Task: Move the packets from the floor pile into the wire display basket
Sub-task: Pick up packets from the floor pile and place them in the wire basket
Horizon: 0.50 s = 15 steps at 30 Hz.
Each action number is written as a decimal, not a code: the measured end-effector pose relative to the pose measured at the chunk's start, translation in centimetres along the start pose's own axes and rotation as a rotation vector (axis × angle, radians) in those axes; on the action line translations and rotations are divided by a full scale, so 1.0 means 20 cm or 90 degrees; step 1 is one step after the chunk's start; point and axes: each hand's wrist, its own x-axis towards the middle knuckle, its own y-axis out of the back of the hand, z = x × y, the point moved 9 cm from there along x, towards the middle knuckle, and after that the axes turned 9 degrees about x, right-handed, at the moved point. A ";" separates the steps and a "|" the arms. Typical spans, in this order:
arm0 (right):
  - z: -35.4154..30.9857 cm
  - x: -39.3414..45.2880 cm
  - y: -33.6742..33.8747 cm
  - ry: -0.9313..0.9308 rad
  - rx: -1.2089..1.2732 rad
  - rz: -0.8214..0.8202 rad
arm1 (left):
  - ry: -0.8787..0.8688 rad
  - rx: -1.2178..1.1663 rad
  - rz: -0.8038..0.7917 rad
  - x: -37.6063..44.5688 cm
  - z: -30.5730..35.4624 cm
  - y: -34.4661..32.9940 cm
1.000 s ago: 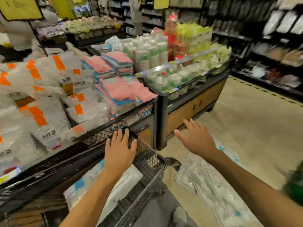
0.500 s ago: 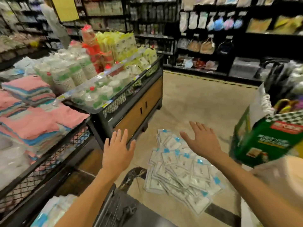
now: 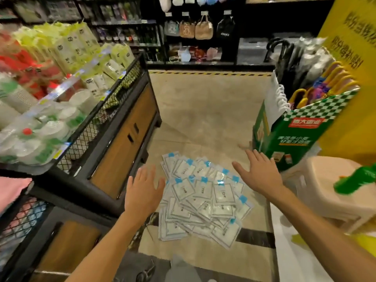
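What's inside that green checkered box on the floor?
The green checkered cardboard box holds umbrellas with curved yellow handles and black handles sticking out the top, plus white cords over its rim. The lower parts are hidden by the box walls.

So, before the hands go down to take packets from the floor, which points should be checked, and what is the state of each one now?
1. Left hand free: ok, open with fingers spread, holding nothing.
2. Right hand free: ok, open, holding nothing.
3. Packet pile in view and reachable: ok, it lies on the floor between the two hands, though not yet touched.
4. Nothing lying on top of the pile: ok, only packets show.
5. Room at the right side: cannot tell, the green checkered box and the beige stool stand close by.
6. Space in the wire display basket: cannot tell, its inside is not shown clearly.
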 end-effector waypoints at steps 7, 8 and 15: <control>0.15 0.26 -0.17 -0.102 -0.012 -0.026 | -0.039 -0.028 -0.074 0.48 0.03 -0.30; 0.14 0.31 -0.20 -0.113 -0.009 -0.026 | -0.044 -0.027 -0.082 0.55 0.01 -0.35; 0.10 0.73 -0.60 -0.144 -0.025 -0.045 | -0.006 -0.026 -0.148 1.02 -0.21 -0.80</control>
